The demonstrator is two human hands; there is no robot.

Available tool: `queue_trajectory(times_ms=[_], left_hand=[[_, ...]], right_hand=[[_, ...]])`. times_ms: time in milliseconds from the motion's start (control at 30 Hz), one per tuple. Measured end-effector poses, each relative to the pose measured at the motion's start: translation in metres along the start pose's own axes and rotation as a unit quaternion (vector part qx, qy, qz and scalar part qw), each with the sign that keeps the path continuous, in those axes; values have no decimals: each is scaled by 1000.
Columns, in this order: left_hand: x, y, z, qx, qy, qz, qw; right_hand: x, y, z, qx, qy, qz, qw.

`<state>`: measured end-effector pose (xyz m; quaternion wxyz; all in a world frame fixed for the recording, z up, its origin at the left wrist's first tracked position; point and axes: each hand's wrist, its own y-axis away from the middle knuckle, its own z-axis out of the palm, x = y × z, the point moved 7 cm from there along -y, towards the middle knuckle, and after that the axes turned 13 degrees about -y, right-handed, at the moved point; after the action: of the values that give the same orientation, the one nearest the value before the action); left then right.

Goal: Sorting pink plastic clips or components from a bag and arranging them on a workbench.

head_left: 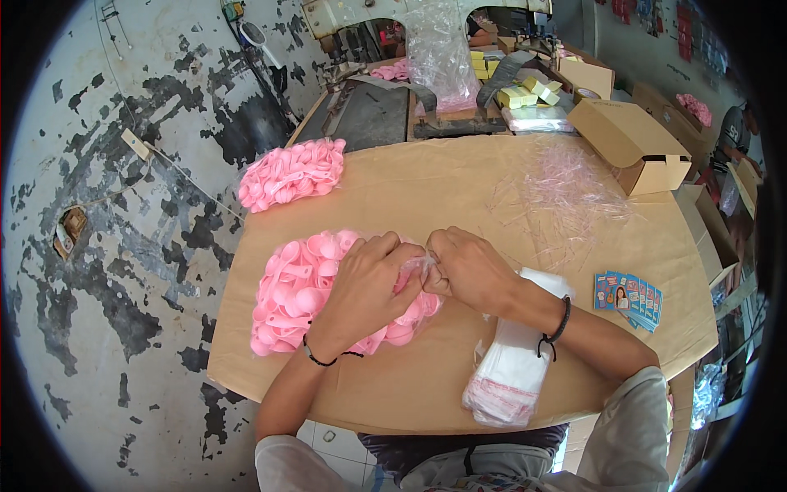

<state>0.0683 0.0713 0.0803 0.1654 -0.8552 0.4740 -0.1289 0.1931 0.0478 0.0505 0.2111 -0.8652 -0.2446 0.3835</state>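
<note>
A clear plastic bag of small pink pieces [297,289] with rounded ends lies on the brown-covered table, in front of me and to the left. My left hand [375,275] rests over its right part, with bent fingers pinching the gathered clear plastic. Close against it, my right hand [469,266] is closed on the same bunched plastic at the bag's upper right. The fingertips meet there and partly hide the grip. Below my right forearm lies a stack of white, clear-edged plastic sleeves [512,361], partly covered by the wrist.
A second bag of pink pieces [293,174] sits at the far left. Thin clear strips [566,197] are scattered at the far right, near an open cardboard box [627,139]. Blue printed cards [630,299] fan out at the right. Behind stands a machine [369,107] draped with clear plastic.
</note>
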Motion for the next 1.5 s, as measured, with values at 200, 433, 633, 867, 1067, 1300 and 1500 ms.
queue_trajectory(times_ms=[200,433,633,867,1067,1300,1500], left_hand=[[-15,-3,-4,62,70,-37,995],[-19,-3,0,63,161,-86,981],[-14,-4,-2,54,125,-46,990],[-4,-1,-8,38,19,26,999],[-14,-2,-3,22,10,25,999],[-20,-6,-1,39,136,-41,989],[-24,-4,6,19,216,-57,975]], right_hand=[[-4,-7,-21,-3,-126,33,991],[5,-6,-17,12,-201,75,977],[9,-3,-14,52,-213,41,975],[2,3,0,10,-46,16,999],[-5,1,-5,-9,-32,-8,999],[-5,0,-12,15,-91,14,996],[0,0,-2,18,-139,40,989]])
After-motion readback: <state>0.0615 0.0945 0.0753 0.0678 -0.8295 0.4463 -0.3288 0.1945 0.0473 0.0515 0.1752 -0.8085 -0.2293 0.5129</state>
